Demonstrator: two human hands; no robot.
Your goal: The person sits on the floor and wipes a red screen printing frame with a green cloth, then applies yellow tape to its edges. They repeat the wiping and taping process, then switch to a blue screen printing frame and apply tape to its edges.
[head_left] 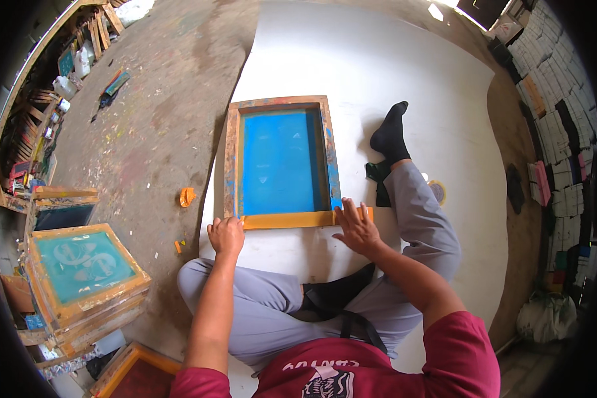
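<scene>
A wooden screen-printing frame (232, 152) with blue mesh (278, 159) lies on the white sheet before my crossed legs. A strip of brown tape (288, 219) runs along its near side and sticks out past the right corner. My left hand (226, 236) is closed at the near left corner, its fingers bent around the tape's left end, partly hiding it. At the near right corner my right hand (358, 229) lies flat with fingers spread, pressing on the tape and the frame's edge.
A roll of tape (437, 192) lies right of my lower leg, and a dark green cloth (379, 172) by my foot. Stacked frames (86, 265) stand at left. An orange scrap (187, 197) is on the concrete floor (159, 113). Bundled stacks (550, 119) line the right.
</scene>
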